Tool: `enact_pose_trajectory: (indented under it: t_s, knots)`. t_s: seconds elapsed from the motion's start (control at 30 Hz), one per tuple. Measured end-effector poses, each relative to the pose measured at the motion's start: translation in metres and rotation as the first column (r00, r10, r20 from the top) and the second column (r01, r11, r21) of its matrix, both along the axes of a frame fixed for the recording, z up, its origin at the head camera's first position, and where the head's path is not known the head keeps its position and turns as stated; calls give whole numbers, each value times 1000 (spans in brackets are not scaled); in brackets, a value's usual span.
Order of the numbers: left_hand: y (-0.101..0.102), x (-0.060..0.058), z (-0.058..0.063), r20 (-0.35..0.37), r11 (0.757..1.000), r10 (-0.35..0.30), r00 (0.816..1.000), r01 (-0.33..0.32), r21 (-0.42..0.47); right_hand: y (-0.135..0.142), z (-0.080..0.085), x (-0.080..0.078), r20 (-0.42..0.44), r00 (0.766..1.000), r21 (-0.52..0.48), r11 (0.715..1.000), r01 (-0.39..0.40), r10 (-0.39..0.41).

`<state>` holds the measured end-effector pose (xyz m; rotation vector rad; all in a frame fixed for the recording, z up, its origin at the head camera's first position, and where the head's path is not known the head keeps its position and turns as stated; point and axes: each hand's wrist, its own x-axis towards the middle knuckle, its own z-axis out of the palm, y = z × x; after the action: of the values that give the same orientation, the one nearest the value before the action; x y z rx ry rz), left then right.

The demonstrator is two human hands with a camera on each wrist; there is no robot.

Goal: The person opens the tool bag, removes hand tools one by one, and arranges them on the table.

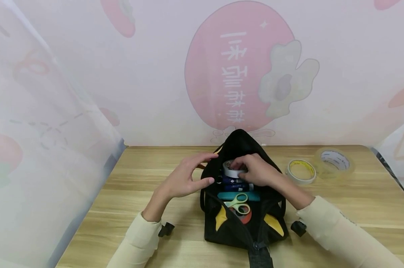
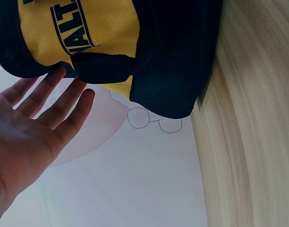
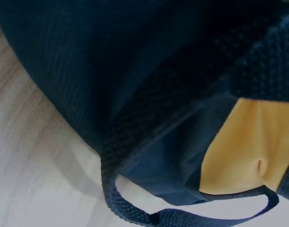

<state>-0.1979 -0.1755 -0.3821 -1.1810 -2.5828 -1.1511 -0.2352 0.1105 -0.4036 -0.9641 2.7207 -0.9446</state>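
A black and yellow tool bag point(image 1: 210, 236) stands unzipped on the table. Inside its mouth, my right hand point(image 1: 257, 170) pinches a white roll of tape point(image 1: 232, 173), with fingers at the ring's hole and the thumb at its near side. Dark blue packaged items point(image 1: 234, 185) lie just below the roll. Nearer the front are a teal flat item point(image 1: 223, 195) and scissors with pale green handles point(image 1: 243, 208). My left hand point(image 1: 183, 176) is at the bag's left rim, fingers extended; in the left wrist view its fingertips are right at the bag's edge.
Right of the bag, a roll of tape with a yellow inner ring point(image 1: 301, 181) lies beside a wide clear tape roll point(image 1: 350, 163) on the wooden table point(image 1: 148, 160). A black strap point(image 1: 260, 257) hangs toward the near edge. A printed backdrop point(image 1: 148, 82) rises behind.
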Motion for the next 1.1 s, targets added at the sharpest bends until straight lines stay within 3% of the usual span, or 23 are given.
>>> enact_pose_trajectory:
  t_s: [0.63, 0.9, 1.1]
  knots:
    - [0, -1, -2, 22, 1000, -7, 1000, 7, 18, 18, 45, 29, -60, 998, -142, 990, -26, 18]
    - [1, -1, -1, 14, 1000, -5, 1000, 5, 10, 29, 73, 47, -134, 991, -239, 971, -14, -18]
    - [1, -2, -2, 12, 1000, -6, 1000, 6, 8, 40, 84, 52, -141, 987, -270, 962, 36, -76]
